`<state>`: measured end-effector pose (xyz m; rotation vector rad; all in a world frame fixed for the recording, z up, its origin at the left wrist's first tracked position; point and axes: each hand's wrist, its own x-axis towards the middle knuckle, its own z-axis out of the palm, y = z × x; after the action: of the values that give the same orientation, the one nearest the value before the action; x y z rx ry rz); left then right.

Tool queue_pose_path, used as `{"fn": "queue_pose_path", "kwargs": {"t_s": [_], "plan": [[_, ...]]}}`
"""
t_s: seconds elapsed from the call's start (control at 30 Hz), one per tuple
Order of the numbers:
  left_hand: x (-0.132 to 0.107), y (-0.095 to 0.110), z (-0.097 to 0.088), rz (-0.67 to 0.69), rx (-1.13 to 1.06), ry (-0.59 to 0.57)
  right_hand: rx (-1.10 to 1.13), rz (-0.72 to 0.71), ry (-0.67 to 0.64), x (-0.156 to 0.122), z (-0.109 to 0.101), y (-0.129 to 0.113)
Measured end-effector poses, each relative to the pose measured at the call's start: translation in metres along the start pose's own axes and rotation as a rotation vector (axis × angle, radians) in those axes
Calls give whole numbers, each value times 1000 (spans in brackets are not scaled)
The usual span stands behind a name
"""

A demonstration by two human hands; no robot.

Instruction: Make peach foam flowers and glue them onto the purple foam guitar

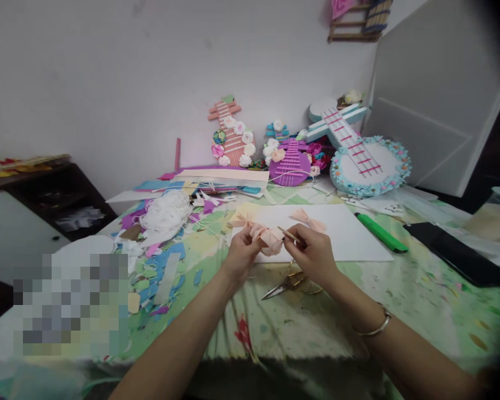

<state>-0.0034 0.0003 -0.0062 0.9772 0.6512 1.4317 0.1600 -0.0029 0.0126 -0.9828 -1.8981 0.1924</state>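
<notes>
Over the near edge of a white sheet of paper [345,239], my left hand [242,251] pinches a peach paper flower [271,239] with folded petals. My right hand [312,247] grips a thin wooden stick [290,235], its tip against or very close to the flower's right side. Behind the hands, a piece of folded peach paper [308,218] lies on the white sheet. Another peach paper piece [245,218] sits just past my left fingers, partly hidden. Gold-handled scissors [286,284] rest below my hands, blades pointing left.
White string [165,214] is heaped at the left among coloured paper scraps [150,283]. A green utility knife [381,232] and a black flat object [458,253] lie at the right. Instrument-shaped crafts, including a purple one [290,166] and a light-blue one [369,166], lean at the back.
</notes>
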Motion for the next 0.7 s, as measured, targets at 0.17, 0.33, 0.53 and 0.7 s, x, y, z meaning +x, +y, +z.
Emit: {"fn": "queue_pose_path", "kwargs": {"t_s": [0.17,0.33,0.53,0.7], "plan": [[-1,2,2,6,2,65,17,39,-29,-2,3,-3],[-1,2,3,12,18,106,29,47,-43,-4,6,-3],[2,-2,-1,56,96,78,35,49,-47,-6,7,-5],[4,-5,-4,79,107,57,20,24,-49,-6,8,-6]]}}
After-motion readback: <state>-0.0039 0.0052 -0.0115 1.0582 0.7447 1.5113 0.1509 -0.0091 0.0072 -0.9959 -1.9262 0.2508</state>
